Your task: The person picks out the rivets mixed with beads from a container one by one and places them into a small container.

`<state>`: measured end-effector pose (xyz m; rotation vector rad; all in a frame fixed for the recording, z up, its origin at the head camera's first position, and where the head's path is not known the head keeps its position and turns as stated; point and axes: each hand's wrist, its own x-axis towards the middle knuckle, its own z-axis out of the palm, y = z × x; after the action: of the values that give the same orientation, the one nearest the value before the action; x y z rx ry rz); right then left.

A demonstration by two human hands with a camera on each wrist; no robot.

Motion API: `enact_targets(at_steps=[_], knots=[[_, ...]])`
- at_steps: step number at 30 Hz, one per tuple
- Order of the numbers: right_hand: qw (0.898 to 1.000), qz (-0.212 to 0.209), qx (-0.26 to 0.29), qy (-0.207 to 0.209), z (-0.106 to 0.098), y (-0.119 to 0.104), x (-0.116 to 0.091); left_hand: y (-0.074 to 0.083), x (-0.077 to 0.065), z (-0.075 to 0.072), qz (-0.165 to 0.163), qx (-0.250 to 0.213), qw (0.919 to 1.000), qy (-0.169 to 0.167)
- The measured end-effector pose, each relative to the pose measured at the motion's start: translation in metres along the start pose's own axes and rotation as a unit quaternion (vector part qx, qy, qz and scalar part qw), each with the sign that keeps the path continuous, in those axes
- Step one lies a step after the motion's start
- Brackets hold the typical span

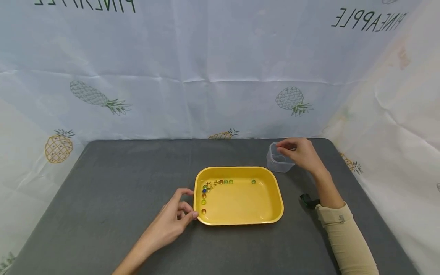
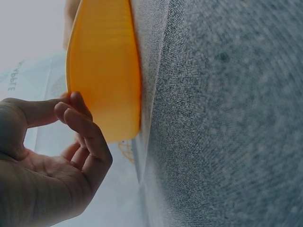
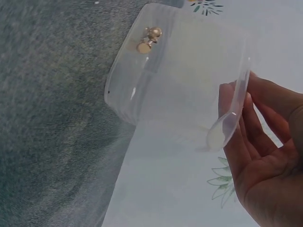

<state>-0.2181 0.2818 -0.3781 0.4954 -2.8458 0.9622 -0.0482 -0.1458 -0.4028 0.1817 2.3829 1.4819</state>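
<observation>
Head view: left hand (image 1: 172, 217) pinches the yellow tray (image 1: 242, 202); right hand (image 1: 303, 153) bends over the clear container (image 1: 279, 167), its grip unclear.

There are 1 left hand (image 1: 173, 219), 1 right hand (image 1: 302, 154), 1 yellow tray (image 1: 237, 202), 1 clear container (image 1: 278, 167) and 1 gray surface (image 1: 103, 214). The tray holds about 10 marbles (image 1: 253, 181), 1 of them blue, plus several gold pieces (image 1: 215, 183) too tiny to count. The cloth (image 1: 206, 49) shows 2 printed words (image 1: 369, 20).
</observation>
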Motion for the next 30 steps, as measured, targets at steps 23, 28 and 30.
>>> enact_targets(at_steps=[23,28,30], knots=[[0.995,-0.052,0.079,-0.020,0.004,-0.044,0.000,-0.001,0.000,0.002,0.003,0.007,0.9999,0.008],[0.991,-0.064,0.090,-0.072,0.011,-0.061,0.003,-0.002,-0.002,0.001,0.015,0.003,0.9999,0.006],[0.988,-0.069,0.101,-0.098,0.013,-0.068,0.005,-0.002,-0.002,0.001,0.017,0.001,0.9998,0.005]])
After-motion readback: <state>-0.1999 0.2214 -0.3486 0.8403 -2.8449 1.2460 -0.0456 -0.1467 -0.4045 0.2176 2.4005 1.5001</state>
